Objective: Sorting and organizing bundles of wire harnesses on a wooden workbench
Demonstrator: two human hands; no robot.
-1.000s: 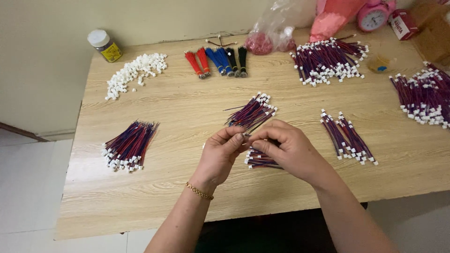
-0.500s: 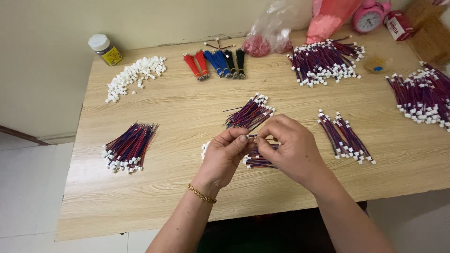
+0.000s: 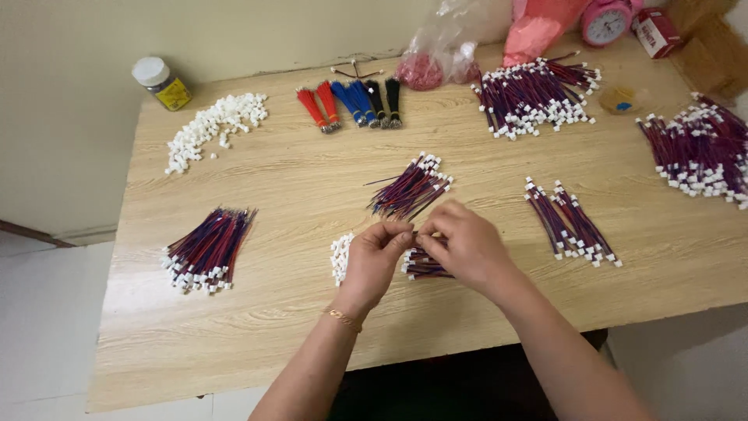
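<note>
Pinching a thin red-and-blue wire between the fingertips of both hands, you are working over the near middle of the wooden table (image 3: 296,195). Your left hand (image 3: 374,261) has thumb and forefinger closed at the wire's left end, and your right hand (image 3: 466,245) meets it from the right with fingers curled in; the wire itself is almost hidden between them, so I cannot tell whether a connector is already on its tip.

A small pile of white connectors (image 3: 340,257) lies just left of your left hand, touching distance. A few finished wires (image 3: 425,267) lie under your right hand, and a bundle of bare wires (image 3: 411,187) sits just beyond your hands.

To my eye, you are in the step of seating a connector on a wire end. The next move seems to call for a straight push with the wire lined up to the housing, not bent, and a firm grip near the tip so the strands do not buckle.

Far left lies a larger heap of white connectors (image 3: 214,129); a capped bundle (image 3: 206,251) rests at the near left.
</note>
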